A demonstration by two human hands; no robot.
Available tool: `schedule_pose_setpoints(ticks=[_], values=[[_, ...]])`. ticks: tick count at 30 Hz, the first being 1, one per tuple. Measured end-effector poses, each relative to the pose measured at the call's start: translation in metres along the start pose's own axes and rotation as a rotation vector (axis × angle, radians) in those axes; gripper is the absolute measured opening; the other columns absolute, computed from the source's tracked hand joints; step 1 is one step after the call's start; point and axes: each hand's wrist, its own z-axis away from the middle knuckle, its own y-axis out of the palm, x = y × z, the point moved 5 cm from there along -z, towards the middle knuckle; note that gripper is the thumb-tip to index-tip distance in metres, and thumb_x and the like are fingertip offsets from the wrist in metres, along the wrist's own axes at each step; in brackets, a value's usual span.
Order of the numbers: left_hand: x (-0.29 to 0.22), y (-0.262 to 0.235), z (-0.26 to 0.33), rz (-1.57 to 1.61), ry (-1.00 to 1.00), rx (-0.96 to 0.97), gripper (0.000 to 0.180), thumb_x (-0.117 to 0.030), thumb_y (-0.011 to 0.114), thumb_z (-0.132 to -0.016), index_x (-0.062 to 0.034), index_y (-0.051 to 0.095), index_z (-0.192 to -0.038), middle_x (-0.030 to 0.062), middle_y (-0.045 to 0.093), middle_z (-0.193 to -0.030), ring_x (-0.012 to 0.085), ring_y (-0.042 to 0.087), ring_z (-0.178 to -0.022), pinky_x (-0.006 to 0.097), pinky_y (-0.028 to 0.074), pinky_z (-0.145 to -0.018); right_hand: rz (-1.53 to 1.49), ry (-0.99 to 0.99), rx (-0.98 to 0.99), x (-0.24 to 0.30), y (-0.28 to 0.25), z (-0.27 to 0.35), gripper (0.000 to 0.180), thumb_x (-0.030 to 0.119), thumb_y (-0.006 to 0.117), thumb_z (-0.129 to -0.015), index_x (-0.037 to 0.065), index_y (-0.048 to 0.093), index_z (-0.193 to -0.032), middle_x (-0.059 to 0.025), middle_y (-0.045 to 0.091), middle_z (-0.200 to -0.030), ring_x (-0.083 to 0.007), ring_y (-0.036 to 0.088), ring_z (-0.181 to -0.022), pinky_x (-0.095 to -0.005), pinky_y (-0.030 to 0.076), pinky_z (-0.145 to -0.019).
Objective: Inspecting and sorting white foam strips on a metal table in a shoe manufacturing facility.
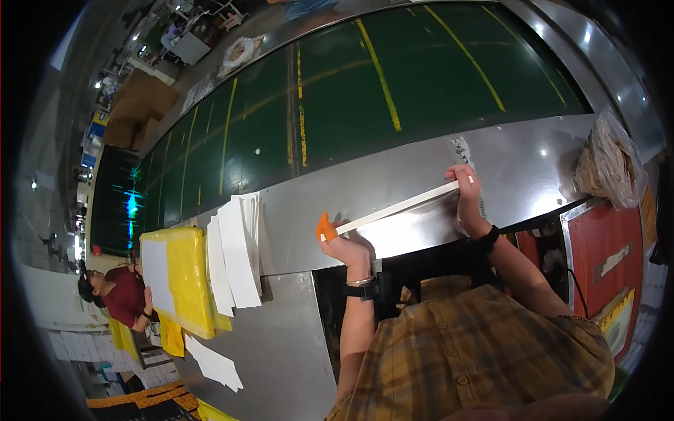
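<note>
My left hand (345, 247) and my right hand (465, 198) hold a long thin white strip (397, 208) between them, just above the shiny metal table (393, 175). The left hand grips the strip's near-left end, where a small orange piece (324, 226) sits under the fingers; I cannot tell if it is a tool or a finger cover. The fingers of the right hand pinch the strip's other end, which is raised slightly higher. Both wrists wear dark bands. My yellow plaid shirt fills the lower part of the view.
A green conveyor belt (365, 91) with yellow lines runs behind the table. White sheets (235, 256) and yellow wrapped packs (184, 277) lie to the left. A plastic bag of brownish pieces (609, 163) sits at the right. Another person in a dark red shirt (123, 298) works far left.
</note>
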Motion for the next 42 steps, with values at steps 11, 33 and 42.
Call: schedule_pose_setpoints(ticks=[11,33,42], values=[[0.008,-0.002,-0.01,-0.076,0.023,-0.009,0.018,-0.015,0.059,-0.092,-0.0021,0.063,-0.104,0.0033,0.057,-0.091,0.0158,0.056,-0.086,0.03,0.047,-0.077,0.011,0.032,-0.001,0.009,0.016,0.012,0.03,0.028,0.053,-0.095,0.001,0.064,-0.096,-0.0033,0.062,-0.087,-0.0095,0.054,-0.085,-0.0238,0.042,-0.076],[0.023,-0.02,-0.021,-0.144,0.099,0.003,0.026,-0.02,0.063,-0.094,0.0003,0.066,-0.11,0.0008,0.06,-0.084,0.0085,0.053,-0.076,0.024,0.044,-0.07,-0.023,0.076,0.012,-0.03,-0.009,-0.008,0.035,0.033,0.048,-0.1,0.001,0.064,-0.102,-0.0059,0.061,-0.101,-0.0183,0.056,-0.101,-0.032,0.04,-0.094],[0.006,-0.03,-0.037,-0.188,0.116,0.011,0.02,-0.017,0.064,-0.093,-0.0007,0.067,-0.105,-0.0059,0.051,-0.073,0.0021,0.037,-0.062,0.021,0.031,-0.054,0.062,0.079,0.111,-0.019,0.011,-0.019,0.046,0.043,0.048,-0.099,0.002,0.06,-0.117,-0.007,0.06,-0.111,-0.0178,0.054,-0.107,-0.0317,0.037,-0.1]])
